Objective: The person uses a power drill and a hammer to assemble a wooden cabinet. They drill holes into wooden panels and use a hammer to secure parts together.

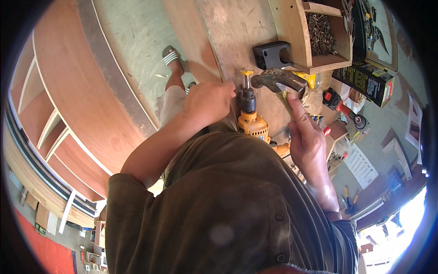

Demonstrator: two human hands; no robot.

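Near bench edge [220, 45], left grip [209, 101] curled, contents unclear; right grip [305, 137] holds hammer [276, 80]; floor [132, 41] open leftward.

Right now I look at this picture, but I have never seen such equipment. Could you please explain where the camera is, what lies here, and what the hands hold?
There is no robot: these are a person's bare hands. A wide fisheye camera worn on the head looks down, so straight edges bend. The right hand grips a hammer. The left hand is curled; I cannot tell whether it holds anything. On the wooden bench lies a yellow drill. Near it are a black plastic-looking piece and an open wooden box with small metal pieces.
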